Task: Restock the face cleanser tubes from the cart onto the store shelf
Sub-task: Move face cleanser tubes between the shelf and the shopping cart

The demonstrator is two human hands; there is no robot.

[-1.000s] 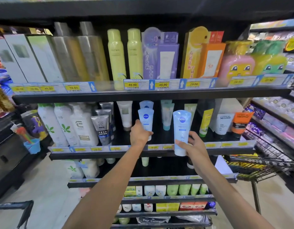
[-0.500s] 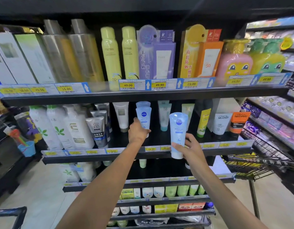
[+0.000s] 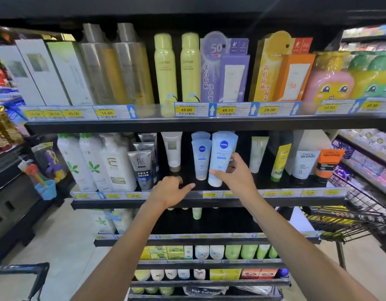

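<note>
The pale blue cleanser tube [image 3: 222, 158] in your right hand [image 3: 235, 177] has gone from hanging in front of the shelf edge to standing cap-down over the middle shelf [image 3: 274, 187], just right of the shelved blue tubes [image 3: 201, 158]; your fingers are still clamped round its lower half. Your left hand [image 3: 169, 191] has let go of that row and now hovers near the shelf lip, fingers loosely apart, holding nothing. I'd say placement is nearly done. Whether the cap touches the shelf is hidden by your hand, and the cart [image 3: 350, 216] at right is cut off, its contents unreadable
</note>
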